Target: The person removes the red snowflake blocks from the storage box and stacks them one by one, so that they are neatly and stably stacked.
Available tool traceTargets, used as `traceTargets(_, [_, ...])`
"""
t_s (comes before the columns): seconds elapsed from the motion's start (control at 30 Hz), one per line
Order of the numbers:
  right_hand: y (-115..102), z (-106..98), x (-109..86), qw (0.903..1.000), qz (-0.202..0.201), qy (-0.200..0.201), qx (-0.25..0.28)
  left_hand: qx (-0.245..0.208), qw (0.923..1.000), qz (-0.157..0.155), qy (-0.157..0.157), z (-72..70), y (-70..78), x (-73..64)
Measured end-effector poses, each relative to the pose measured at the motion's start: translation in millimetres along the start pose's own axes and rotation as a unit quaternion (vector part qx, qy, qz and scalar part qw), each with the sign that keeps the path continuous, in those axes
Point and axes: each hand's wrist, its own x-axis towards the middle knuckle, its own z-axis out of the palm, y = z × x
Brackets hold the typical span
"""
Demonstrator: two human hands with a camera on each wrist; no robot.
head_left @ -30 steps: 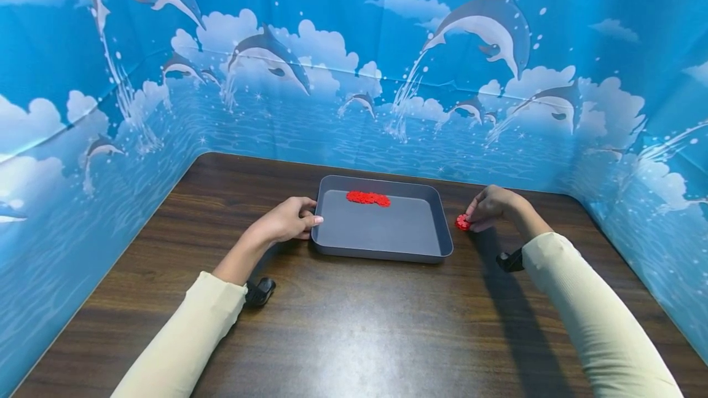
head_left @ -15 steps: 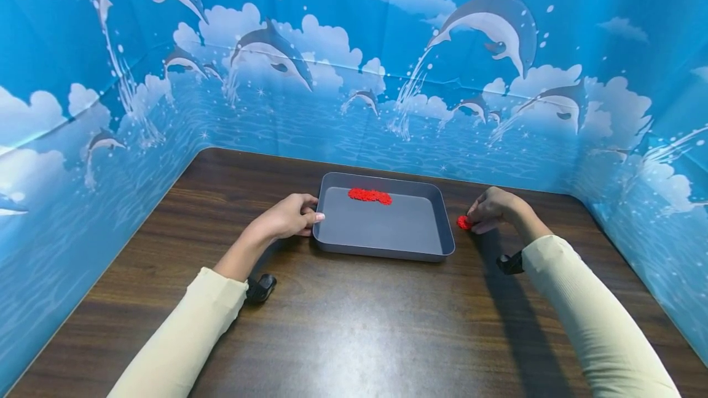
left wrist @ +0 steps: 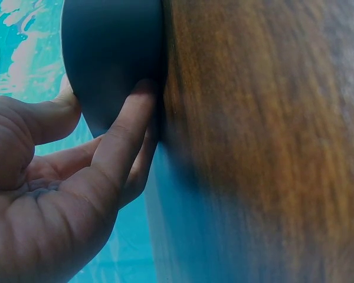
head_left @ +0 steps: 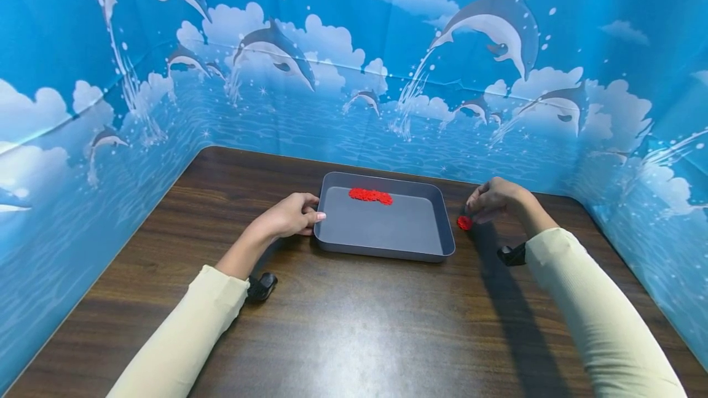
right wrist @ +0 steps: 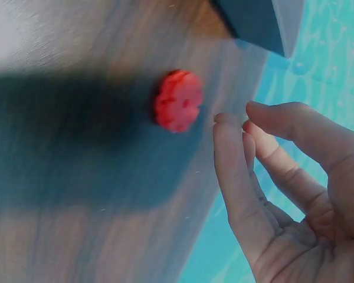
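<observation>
My left hand (head_left: 290, 215) grips the left wall of a grey baking tray (head_left: 381, 250). In the left wrist view the thumb is over the rim and the fingers (left wrist: 125, 127) press the outer side. A row of red notched discs (head_left: 362, 195) lies inside the tray near its back. Right of the tray, a small red notched disc piece (head_left: 464, 223) rests on the table, perhaps a short stack. My right hand (head_left: 492, 198) hovers just above and beside it, fingers loosely bent and holding nothing. In the right wrist view a gap separates the fingertips from the red piece (right wrist: 179, 101).
The brown wooden table (head_left: 343, 324) is bounded at the back and sides by a blue dolphin-print curtain (head_left: 332, 78). Black cameras are strapped at the left wrist (head_left: 262, 287) and the right wrist (head_left: 511, 255).
My right hand has released the red disc piece and lifted slightly up and away from it; the piece stays on the table. My left hand keeps its grip on the tray.
</observation>
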Motion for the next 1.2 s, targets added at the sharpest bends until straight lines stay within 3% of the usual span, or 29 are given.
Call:
traceTargets(0.2, [-22, 5, 0.9, 0.9997, -0.018, 0.005, -0.017, -0.001, 1.0000, -0.004, -0.001, -2.3, -1.2, -0.3])
traceTargets(0.43, [-61, 18, 3.3, 0.9956, -0.060, 0.014, -0.071, -0.006, 1.0000, -0.003, -0.002, -3.3, -5.4, -0.2])
traceTargets(0.57, [-83, 25, 6.8, 0.9941, -0.079, 0.005, -0.075, -0.008, 1.0000, -0.002, 0.002, -4.4, -5.5, 0.1])
traceTargets(0.83, [-110, 47, 20.9, 0.9973, -0.057, -0.018, -0.043, -0.010, 0.9999, -0.003, -0.002, -4.1, -4.1, -0.7])
traceTargets(1.2, [-138, 87, 44.2, 0.9954, -0.038, -0.045, -0.075, -0.004, 1.0000, -0.002, -0.009, -4.2, -2.2, -2.8])
